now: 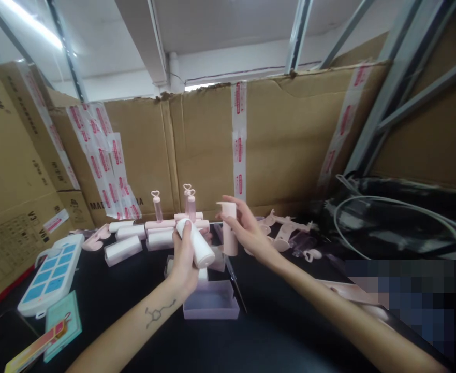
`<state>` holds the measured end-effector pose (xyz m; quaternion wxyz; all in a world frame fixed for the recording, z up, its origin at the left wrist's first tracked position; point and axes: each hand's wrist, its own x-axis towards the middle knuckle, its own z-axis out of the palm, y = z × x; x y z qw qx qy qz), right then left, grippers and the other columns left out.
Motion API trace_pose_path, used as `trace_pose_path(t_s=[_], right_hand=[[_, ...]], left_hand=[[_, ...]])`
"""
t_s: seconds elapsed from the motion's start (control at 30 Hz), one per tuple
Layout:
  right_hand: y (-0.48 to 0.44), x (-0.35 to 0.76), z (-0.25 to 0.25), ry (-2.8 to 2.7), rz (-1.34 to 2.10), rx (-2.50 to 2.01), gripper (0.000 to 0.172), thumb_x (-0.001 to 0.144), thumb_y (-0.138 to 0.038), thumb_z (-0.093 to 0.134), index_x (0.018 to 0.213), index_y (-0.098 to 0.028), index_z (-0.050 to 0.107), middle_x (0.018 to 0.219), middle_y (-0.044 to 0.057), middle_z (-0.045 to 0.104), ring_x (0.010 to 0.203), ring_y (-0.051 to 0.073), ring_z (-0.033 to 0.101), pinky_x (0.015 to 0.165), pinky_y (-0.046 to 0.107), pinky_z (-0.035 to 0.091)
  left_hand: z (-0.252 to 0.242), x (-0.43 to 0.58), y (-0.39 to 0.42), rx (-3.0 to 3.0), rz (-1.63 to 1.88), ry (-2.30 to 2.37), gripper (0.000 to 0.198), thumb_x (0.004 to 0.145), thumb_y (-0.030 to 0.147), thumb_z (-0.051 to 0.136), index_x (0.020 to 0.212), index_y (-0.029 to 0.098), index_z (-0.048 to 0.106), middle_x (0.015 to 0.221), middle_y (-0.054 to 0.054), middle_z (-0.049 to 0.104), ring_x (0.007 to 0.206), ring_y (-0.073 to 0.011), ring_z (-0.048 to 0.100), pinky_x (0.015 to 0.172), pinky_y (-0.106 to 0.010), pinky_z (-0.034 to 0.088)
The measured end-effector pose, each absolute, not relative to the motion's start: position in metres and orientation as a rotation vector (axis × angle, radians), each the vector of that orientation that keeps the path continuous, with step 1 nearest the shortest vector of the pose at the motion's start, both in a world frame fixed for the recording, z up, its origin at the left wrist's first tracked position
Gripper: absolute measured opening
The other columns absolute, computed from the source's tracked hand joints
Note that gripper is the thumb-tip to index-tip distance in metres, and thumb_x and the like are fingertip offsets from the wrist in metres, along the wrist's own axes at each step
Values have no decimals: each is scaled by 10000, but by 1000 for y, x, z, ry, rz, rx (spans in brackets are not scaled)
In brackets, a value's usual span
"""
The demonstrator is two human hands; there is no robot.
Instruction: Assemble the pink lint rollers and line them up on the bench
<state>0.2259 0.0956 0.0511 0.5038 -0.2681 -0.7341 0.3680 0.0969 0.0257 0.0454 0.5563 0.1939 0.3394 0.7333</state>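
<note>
My left hand [181,256] is closed around a white roll [200,247], which tilts with its lower end toward me. Beside it, my right hand [245,225] grips a pale pink cylinder [230,241] held upright between thumb and fingers; a thin pink piece juts left at its top. The two things are apart. Below them, a translucent purple tray-like box [211,313] lies on the black table. A thin dark tool [237,290] lies at its right, its kind unclear. Behind my left hand are more white rolls in translucent sleeves [123,250].
Pink pieces with heart-shaped tops [157,206] stand at the back. Loose pink parts [285,233] lie to the right, near a coiled pale cable [336,223]. On the left are a white power strip with blue panels [51,274] and a teal packet [62,331]. Cardboard walls [200,145] enclose the table.
</note>
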Motion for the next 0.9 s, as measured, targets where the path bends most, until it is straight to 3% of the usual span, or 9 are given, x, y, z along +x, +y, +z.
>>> trace_pose_path(t_s=[0.13,0.27,0.53,0.7,0.9], right_hand=[[84,233,55,-1861,864,-666,362,930,-402,353,1218,-218,472,887,45,595,770,184,567,685,328,483],[72,229,44,-1877,920,-673,384,939,-421,328,1255,-221,414,1021,63,575,812,189,584,676,316,491],[68,229,39,-1965,766,-661,348,955,-410,307,1207,-208,438,1144,77,550,979,197,547,883,335,423],[68,231,43,-1966,715,-605,353,956,-398,314,1220,-200,439,1154,82,543,1057,206,513,898,332,412],[68,230,40,-2022,711,-633,328,956,-384,310,1197,-199,435,1146,88,539,973,192,545,833,320,440]], left_hand=[[42,96,28,457,1724,827,312,824,369,587,1058,239,427,784,-43,638,665,-184,658,602,-287,535],[37,105,21,488,1601,861,329,813,397,590,1070,250,445,733,-7,612,626,-166,642,559,-261,520],[32,111,16,670,1548,938,453,762,437,642,1155,280,478,731,21,596,606,-139,619,610,-234,508],[32,111,15,683,1525,934,457,762,441,641,1166,304,479,877,3,614,679,-132,626,620,-219,505],[33,113,13,706,1475,965,459,781,465,607,1177,283,462,931,-30,624,765,-166,640,623,-237,509]])
